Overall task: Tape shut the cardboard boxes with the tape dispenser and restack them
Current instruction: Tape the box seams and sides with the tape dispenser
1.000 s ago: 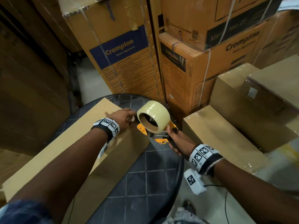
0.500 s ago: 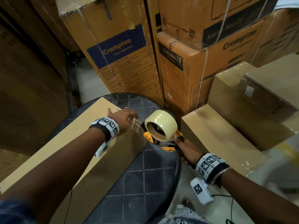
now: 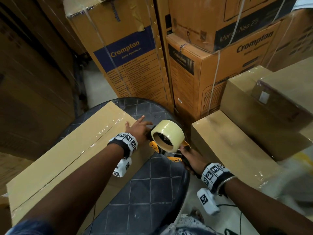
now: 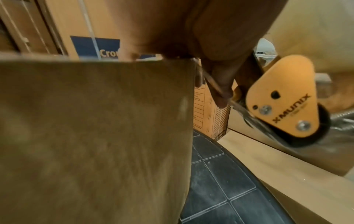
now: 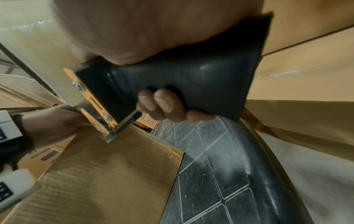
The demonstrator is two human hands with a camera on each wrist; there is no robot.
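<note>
A long flat cardboard box lies on a round dark table, with clear tape glinting along its top seam. My left hand lies on the box's far right corner with its fingers straight and spread. In the left wrist view one digit of this hand hangs over the box's edge onto a strand of tape. Beside that corner is the orange tape dispenser with its clear roll. My right hand grips the black handle, fingers curled round it.
Plain boxes wrapped in clear tape are stacked in steps to the right of the table. Tall printed Crompton cartons stand close behind it. Dark stacked cartons fill the left side. Pale floor shows at the table's right.
My left hand has left the tape at the box corner and spread flat on the box top. The dispenser has dropped slightly beside the corner, still in my right hand.
</note>
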